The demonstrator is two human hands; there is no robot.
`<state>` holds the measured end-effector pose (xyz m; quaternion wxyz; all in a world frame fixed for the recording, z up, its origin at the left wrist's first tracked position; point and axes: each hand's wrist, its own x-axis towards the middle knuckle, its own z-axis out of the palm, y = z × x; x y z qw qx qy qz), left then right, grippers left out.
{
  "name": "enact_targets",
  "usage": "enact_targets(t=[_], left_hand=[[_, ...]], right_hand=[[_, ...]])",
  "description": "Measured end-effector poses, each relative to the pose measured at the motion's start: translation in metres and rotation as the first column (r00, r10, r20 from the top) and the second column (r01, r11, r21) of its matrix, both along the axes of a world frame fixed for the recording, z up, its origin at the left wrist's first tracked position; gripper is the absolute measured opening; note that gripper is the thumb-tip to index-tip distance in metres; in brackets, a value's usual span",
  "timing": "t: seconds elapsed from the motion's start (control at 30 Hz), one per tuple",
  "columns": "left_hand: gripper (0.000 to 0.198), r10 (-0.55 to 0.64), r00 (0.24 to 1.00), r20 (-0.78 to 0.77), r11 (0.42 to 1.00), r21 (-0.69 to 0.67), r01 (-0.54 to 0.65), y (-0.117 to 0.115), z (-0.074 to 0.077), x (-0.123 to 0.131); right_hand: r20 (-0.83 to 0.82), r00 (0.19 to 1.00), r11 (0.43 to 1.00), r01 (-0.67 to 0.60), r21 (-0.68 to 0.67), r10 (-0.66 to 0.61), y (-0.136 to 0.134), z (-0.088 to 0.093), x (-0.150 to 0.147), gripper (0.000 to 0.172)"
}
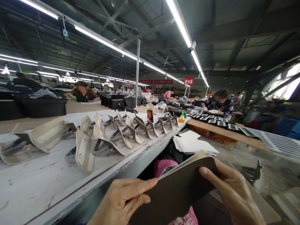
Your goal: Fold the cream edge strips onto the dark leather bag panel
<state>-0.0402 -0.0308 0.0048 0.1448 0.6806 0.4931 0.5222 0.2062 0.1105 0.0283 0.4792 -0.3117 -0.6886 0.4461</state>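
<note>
A dark grey-brown bag panel with a pale layer along its upper edge is held up in front of me. At its left edge, my left hand pinches it between thumb and fingers. The thumb of my right hand presses on the face near the upper right corner, with the fingers hidden behind. Past the panel lies a stack of white sheets. Several curved cream bag pieces with small metal fittings, among them one bag piece, stand on the table to the left.
The long white-covered table runs away on my left, carrying a dark bottle and a yellow glue bottle. To the right, a co-worker bends over a board with black and white pieces. Black bags stand far left.
</note>
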Motion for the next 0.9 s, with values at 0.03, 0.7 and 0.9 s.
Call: enact_targets(t=[0.03, 0.7, 0.9], left_hand=[[0.041, 0.009, 1.0, -0.018, 1.0, -0.005, -0.009, 0.001, -0.001, -0.001], [0.014, 0.193, 0.981, -0.027, 0.886, 0.435, -0.163, 0.016, -0.008, 0.031], [0.024, 0.078, 0.997, 0.013, 0.863, 0.499, -0.074, 0.025, -0.008, 0.036]], right_hand=[[0.022, 0.999, 0.999, 0.032, 0.044, -0.033, -0.003, 0.002, 0.0, 0.024], [-0.109, 0.987, 0.971, -0.14, -0.196, 0.12, 0.003, -0.012, 0.01, 0.024], [-0.151, 0.983, 0.972, -0.13, -0.194, 0.102, 0.004, -0.013, 0.007, 0.026]])
